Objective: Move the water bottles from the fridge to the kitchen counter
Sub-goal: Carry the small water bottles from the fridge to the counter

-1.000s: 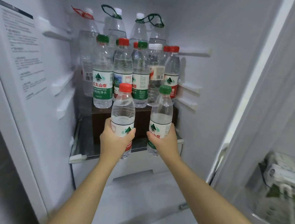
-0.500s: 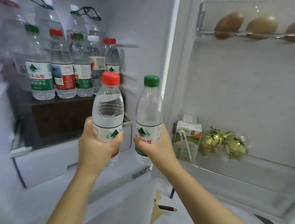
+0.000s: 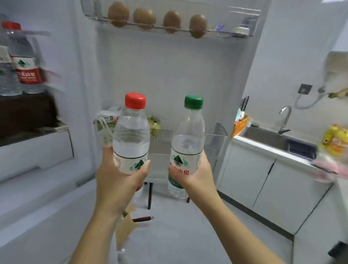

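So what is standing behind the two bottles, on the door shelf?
Behind the red-capped bottle a carton with a straw and gold-wrapped items show on the door shelf. The bottles cover the rest.

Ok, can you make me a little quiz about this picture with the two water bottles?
1. True or false: both bottles have red caps.
2. How many eggs sit in the door rack at the top?
3. Which hand holds the green-capped bottle: A) left, B) right?

Key:
1. False. The left hand holds the red-capped bottle; the other cap is green.
2. Four eggs.
3. B. The right hand holds the green-capped bottle.
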Available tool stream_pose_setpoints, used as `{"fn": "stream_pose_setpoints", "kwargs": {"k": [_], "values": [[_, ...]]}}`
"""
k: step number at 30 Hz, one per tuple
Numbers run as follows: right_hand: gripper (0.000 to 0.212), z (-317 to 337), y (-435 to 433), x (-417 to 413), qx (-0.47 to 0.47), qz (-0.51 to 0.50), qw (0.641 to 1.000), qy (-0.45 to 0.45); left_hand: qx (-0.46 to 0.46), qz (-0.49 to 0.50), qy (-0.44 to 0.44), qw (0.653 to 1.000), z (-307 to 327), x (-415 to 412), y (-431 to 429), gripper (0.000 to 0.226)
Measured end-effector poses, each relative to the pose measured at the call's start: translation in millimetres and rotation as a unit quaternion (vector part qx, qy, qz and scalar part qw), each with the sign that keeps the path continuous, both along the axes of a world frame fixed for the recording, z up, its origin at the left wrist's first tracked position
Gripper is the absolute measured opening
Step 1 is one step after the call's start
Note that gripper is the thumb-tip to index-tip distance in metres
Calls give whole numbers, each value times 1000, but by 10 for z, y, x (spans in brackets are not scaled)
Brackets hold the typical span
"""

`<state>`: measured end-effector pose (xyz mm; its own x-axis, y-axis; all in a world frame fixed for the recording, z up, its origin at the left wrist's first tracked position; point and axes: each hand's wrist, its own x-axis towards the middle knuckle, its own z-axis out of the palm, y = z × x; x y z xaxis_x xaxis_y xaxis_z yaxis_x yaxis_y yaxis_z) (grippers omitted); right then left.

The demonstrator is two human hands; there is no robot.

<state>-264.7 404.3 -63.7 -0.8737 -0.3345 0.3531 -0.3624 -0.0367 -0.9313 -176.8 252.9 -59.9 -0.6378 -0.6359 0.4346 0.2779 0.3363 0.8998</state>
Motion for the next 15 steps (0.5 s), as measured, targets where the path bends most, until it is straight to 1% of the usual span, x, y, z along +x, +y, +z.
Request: {"fn": "stream_pose_setpoints", "kwargs": {"k": [2,6,12,15], "values": [[48,-90,315,23,1,-36,999,-15,5,-32,-7,999,-77,-58,307,53],[55,-255,838,-31,20,-118,992,-33,-9,-77,-23,997,-191,-211,800,53],[50,-322,1516,-195,22,-205,977,-55,-39,-137,-38,989,-211,-558,1419,55],[49,-404,1821,-341,21,-246,968,-52,-34,-182,-56,981,-234,-792,1714,50]]}}
